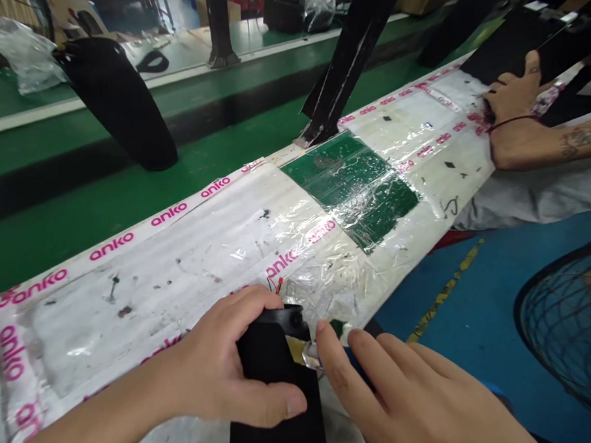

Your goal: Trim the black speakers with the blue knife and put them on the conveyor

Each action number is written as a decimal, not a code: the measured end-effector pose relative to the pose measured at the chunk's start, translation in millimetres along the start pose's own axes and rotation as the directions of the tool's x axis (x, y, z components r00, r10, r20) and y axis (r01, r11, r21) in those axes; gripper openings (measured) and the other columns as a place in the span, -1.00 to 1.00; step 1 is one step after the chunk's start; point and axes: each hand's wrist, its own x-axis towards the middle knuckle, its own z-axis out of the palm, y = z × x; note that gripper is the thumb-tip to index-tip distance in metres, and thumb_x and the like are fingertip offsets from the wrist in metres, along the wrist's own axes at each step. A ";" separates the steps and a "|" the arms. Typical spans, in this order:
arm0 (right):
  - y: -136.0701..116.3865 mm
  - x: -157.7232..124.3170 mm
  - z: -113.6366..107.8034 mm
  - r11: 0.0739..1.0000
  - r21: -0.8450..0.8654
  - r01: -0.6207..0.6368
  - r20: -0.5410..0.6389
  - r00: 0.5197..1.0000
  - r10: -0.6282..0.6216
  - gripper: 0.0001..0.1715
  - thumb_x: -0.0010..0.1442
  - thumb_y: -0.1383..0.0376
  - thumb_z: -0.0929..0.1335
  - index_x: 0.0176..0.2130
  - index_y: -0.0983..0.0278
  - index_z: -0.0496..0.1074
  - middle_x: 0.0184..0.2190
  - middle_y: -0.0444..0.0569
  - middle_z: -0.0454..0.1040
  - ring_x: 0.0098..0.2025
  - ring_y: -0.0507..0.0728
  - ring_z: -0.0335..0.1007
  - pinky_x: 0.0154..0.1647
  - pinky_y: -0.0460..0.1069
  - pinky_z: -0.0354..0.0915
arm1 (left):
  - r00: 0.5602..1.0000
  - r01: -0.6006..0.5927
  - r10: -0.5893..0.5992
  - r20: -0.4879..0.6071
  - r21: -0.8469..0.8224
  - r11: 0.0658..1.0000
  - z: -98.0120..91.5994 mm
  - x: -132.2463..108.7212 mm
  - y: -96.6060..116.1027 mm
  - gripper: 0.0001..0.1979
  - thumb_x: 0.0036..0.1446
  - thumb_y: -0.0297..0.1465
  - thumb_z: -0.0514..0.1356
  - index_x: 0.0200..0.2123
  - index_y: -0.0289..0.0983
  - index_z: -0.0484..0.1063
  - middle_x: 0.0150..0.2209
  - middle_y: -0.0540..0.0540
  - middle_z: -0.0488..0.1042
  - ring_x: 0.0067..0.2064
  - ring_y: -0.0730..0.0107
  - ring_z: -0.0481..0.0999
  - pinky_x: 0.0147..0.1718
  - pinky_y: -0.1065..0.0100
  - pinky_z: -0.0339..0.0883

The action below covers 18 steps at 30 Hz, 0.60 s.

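My left hand (233, 361) grips a black part (277, 379) with a flat, cloth-like body and a smooth, curved black end piece. Thin red and dark wires (279, 285) stick up beyond its far end. In my right hand (405, 386) is what looks like a small brush (311, 356), with a yellowish tip, a shiny metal collar and a dark blue handle mostly covered by my fingers. Its tip lies at the right side of the black part, just below the curved end; whether it touches there I cannot tell.
Plastic film and pink-lettered tape cover the workbench (146, 287). Beyond it, a green conveyor belt (213, 127) carries a black curved piece (124, 105). A co-worker's hand (515, 94) rests on dark material at the upper right. A mesh-backed chair (569, 327) stands right.
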 end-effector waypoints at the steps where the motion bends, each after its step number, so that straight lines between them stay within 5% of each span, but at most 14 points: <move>1: 0.1 -0.3 0.3 1.000 0.009 -0.003 0.004 1.000 0.003 -0.48 0.24 0.50 0.20 0.18 0.45 0.29 -0.33 0.04 0.56 -0.48 0.19 0.48 -0.54 0.07 0.37 | 1.000 -0.003 0.003 0.000 -0.001 1.000 0.0 0.2 -0.2 -0.44 -0.05 -0.12 0.49 -0.05 -0.17 0.38 -0.14 -0.05 0.44 -0.18 0.23 0.45 -0.29 0.31 0.34; 7: 5.7 -0.1 9.4 0.973 0.217 -0.077 0.075 0.995 0.062 -0.40 0.05 0.55 0.23 0.10 0.34 0.33 -0.37 -0.10 0.52 -0.51 0.14 0.48 -0.60 0.06 0.31 | 0.999 -0.043 0.043 0.003 -0.031 0.999 -0.5 0.1 -2.6 -0.46 -0.02 -0.15 0.48 -0.04 -0.16 0.38 -0.07 -0.09 0.45 -0.11 0.19 0.47 -0.35 0.35 0.34; 18: 7.0 11.7 2.0 0.978 0.175 -0.115 0.015 0.993 0.114 -0.46 -0.17 0.49 0.26 -0.13 0.21 0.33 -0.53 -0.20 0.43 -0.67 0.07 0.33 -0.69 0.03 0.11 | 1.000 -0.008 0.009 0.018 -0.048 0.999 -2.6 1.5 0.2 -0.49 -0.01 -0.15 0.47 -0.05 -0.16 0.41 -0.13 -0.06 0.44 -0.14 0.20 0.46 -0.25 0.29 0.37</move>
